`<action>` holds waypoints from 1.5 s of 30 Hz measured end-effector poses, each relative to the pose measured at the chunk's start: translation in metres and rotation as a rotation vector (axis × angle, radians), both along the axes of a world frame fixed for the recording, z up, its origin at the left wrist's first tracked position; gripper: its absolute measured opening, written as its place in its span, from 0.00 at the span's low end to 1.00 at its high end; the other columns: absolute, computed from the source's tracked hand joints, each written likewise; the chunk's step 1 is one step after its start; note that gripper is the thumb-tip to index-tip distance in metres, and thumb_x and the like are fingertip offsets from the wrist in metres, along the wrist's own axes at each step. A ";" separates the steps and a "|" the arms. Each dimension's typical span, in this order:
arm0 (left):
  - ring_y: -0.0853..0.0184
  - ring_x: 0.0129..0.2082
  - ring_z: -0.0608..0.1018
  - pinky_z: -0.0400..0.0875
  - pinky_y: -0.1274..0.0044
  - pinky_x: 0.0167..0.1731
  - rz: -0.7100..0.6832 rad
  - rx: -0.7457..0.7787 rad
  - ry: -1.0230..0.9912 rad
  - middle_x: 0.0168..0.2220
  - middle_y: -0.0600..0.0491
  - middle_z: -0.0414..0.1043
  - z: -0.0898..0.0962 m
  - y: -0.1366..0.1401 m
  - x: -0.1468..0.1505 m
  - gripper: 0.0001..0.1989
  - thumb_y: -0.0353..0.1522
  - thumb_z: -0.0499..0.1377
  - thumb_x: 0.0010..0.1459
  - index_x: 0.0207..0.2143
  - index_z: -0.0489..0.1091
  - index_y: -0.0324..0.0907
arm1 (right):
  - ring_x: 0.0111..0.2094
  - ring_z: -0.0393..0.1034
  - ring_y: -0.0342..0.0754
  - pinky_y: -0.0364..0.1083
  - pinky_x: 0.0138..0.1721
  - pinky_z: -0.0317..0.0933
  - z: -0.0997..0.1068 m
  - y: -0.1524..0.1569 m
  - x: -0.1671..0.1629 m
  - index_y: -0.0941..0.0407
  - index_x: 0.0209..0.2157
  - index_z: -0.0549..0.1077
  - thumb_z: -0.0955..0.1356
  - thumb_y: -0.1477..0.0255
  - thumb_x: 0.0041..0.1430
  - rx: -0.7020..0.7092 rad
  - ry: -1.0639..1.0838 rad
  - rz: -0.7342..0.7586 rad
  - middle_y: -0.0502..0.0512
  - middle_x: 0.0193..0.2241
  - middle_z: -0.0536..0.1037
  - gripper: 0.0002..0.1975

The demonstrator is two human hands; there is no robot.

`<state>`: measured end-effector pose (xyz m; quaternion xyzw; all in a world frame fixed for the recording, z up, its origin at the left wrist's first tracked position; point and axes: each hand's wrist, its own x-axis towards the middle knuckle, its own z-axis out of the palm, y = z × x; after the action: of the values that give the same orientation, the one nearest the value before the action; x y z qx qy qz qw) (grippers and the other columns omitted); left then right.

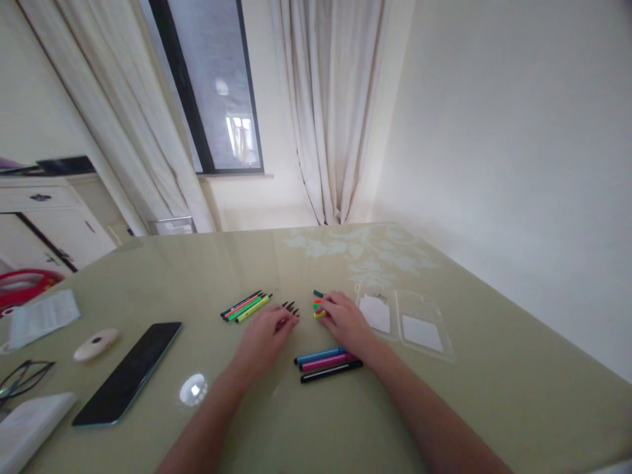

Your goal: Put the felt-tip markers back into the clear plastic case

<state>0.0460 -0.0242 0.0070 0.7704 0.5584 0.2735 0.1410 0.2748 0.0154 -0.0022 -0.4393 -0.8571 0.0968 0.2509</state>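
Observation:
My left hand (pixel 264 332) is closed with its fingertips curled down at the tabletop. Several dark pen tips (pixel 292 308) poke out past its fingers, while the pen bodies are hidden under the hand. My right hand (pixel 345 319) is closed over a row of coloured marker ends (pixel 316 304) in green, orange and yellow; the rest of them is covered by the fingers. Left of my left hand lies a row of slim marker pens (pixel 247 306) in black, red, green and yellow. Nearer me are a blue marker (pixel 316 356), a magenta marker (pixel 323 362) and a black marker (pixel 330 371).
An open clear plastic case (pixel 399 296) with white inserts lies right of my right hand. On the left are a phone (pixel 128 372), a white oval object (pixel 96 344), glasses (pixel 27 375) and a face mask (pixel 44 318). A wall bounds the table's right side.

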 end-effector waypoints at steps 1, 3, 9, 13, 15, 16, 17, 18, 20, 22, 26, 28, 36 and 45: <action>0.58 0.41 0.78 0.70 0.70 0.44 0.133 0.027 0.041 0.39 0.48 0.77 -0.001 0.004 -0.010 0.15 0.39 0.53 0.69 0.36 0.77 0.44 | 0.48 0.69 0.53 0.52 0.52 0.64 0.000 0.000 -0.001 0.56 0.42 0.79 0.72 0.77 0.62 0.001 -0.004 -0.008 0.58 0.44 0.76 0.07; 0.55 0.45 0.77 0.69 0.67 0.47 0.356 0.087 0.161 0.44 0.46 0.77 -0.003 0.010 -0.030 0.12 0.36 0.53 0.68 0.42 0.76 0.44 | 0.48 0.69 0.54 0.52 0.53 0.64 -0.001 0.000 -0.002 0.56 0.41 0.79 0.72 0.78 0.61 0.000 -0.001 -0.019 0.58 0.44 0.76 0.07; 0.52 0.45 0.77 0.70 0.66 0.45 0.489 0.015 0.331 0.43 0.45 0.76 -0.007 0.012 -0.053 0.11 0.35 0.54 0.67 0.43 0.74 0.42 | 0.50 0.69 0.54 0.54 0.56 0.62 -0.002 0.002 -0.001 0.54 0.37 0.80 0.73 0.77 0.60 -0.006 0.002 0.010 0.56 0.46 0.76 0.04; 0.52 0.45 0.77 0.70 0.66 0.45 0.488 0.003 0.331 0.42 0.45 0.76 -0.011 0.013 -0.053 0.10 0.35 0.55 0.66 0.42 0.74 0.42 | 0.51 0.68 0.54 0.54 0.55 0.61 0.000 0.001 -0.003 0.54 0.37 0.79 0.73 0.76 0.62 -0.001 -0.008 0.013 0.56 0.46 0.77 0.03; 0.53 0.44 0.77 0.70 0.65 0.46 0.482 0.017 0.308 0.41 0.45 0.76 -0.013 0.015 -0.054 0.10 0.35 0.55 0.65 0.40 0.75 0.43 | 0.49 0.69 0.54 0.53 0.53 0.62 0.002 0.001 -0.005 0.55 0.40 0.77 0.71 0.76 0.64 0.003 0.033 0.001 0.57 0.44 0.79 0.04; 0.53 0.45 0.77 0.70 0.65 0.46 0.470 0.033 0.281 0.41 0.45 0.76 -0.013 0.016 -0.053 0.10 0.35 0.55 0.64 0.39 0.76 0.43 | 0.48 0.70 0.54 0.52 0.51 0.62 0.003 0.000 -0.006 0.55 0.42 0.77 0.70 0.76 0.66 0.003 0.068 -0.006 0.57 0.43 0.79 0.04; 0.53 0.45 0.76 0.70 0.65 0.47 0.446 0.055 0.239 0.42 0.45 0.76 -0.013 0.017 -0.052 0.10 0.35 0.55 0.64 0.39 0.76 0.43 | 0.46 0.70 0.53 0.52 0.51 0.62 0.004 0.000 -0.006 0.55 0.43 0.76 0.69 0.75 0.67 0.004 0.109 -0.015 0.57 0.43 0.80 0.05; 0.54 0.46 0.76 0.69 0.65 0.49 0.409 0.080 0.179 0.43 0.46 0.76 -0.012 0.018 -0.049 0.10 0.36 0.55 0.64 0.39 0.76 0.44 | 0.45 0.71 0.53 0.52 0.50 0.62 0.006 0.000 -0.006 0.55 0.44 0.75 0.68 0.75 0.68 0.006 0.152 -0.019 0.56 0.42 0.80 0.05; 0.56 0.46 0.77 0.69 0.65 0.49 0.286 0.099 0.025 0.43 0.47 0.77 -0.010 0.018 -0.041 0.11 0.37 0.54 0.65 0.40 0.75 0.44 | 0.44 0.71 0.52 0.51 0.49 0.62 0.008 0.000 -0.005 0.55 0.44 0.74 0.68 0.75 0.69 0.023 0.227 -0.016 0.56 0.42 0.80 0.04; 0.57 0.44 0.77 0.70 0.67 0.47 0.143 0.063 -0.113 0.42 0.48 0.78 -0.007 0.017 -0.030 0.13 0.40 0.53 0.66 0.41 0.74 0.44 | 0.45 0.71 0.52 0.50 0.49 0.62 0.010 0.000 -0.003 0.55 0.43 0.75 0.68 0.75 0.69 0.042 0.276 -0.009 0.56 0.41 0.80 0.04; 0.58 0.41 0.78 0.71 0.68 0.44 0.018 -0.031 -0.209 0.41 0.49 0.79 -0.003 0.011 -0.013 0.15 0.43 0.53 0.67 0.41 0.74 0.45 | 0.45 0.71 0.52 0.50 0.49 0.62 0.014 -0.002 -0.001 0.55 0.43 0.76 0.67 0.74 0.69 0.050 0.336 0.003 0.56 0.40 0.79 0.05; 0.58 0.41 0.78 0.71 0.68 0.43 0.011 -0.048 -0.219 0.41 0.49 0.79 -0.001 0.008 -0.009 0.15 0.43 0.53 0.66 0.41 0.74 0.44 | 0.45 0.71 0.51 0.50 0.49 0.63 0.015 -0.003 -0.001 0.55 0.43 0.76 0.67 0.74 0.69 0.041 0.350 0.014 0.56 0.40 0.79 0.05; 0.60 0.38 0.78 0.71 0.71 0.40 -0.008 -0.024 -0.266 0.38 0.51 0.80 0.003 0.002 -0.001 0.11 0.40 0.56 0.65 0.39 0.75 0.45 | 0.42 0.72 0.50 0.48 0.45 0.64 0.018 -0.008 -0.004 0.54 0.41 0.80 0.68 0.71 0.68 -0.051 0.402 0.066 0.55 0.37 0.79 0.07; 0.61 0.35 0.79 0.71 0.73 0.37 0.024 -0.035 -0.324 0.36 0.52 0.81 0.004 -0.001 0.007 0.11 0.40 0.58 0.62 0.38 0.78 0.44 | 0.32 0.71 0.47 0.44 0.34 0.62 0.024 -0.008 0.000 0.54 0.39 0.83 0.70 0.67 0.65 -0.191 0.520 0.055 0.52 0.31 0.81 0.08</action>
<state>0.0525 -0.0251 0.0106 0.7068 0.5423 0.3862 0.2394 0.2751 0.0070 0.0215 -0.3980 -0.7625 0.2936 0.4171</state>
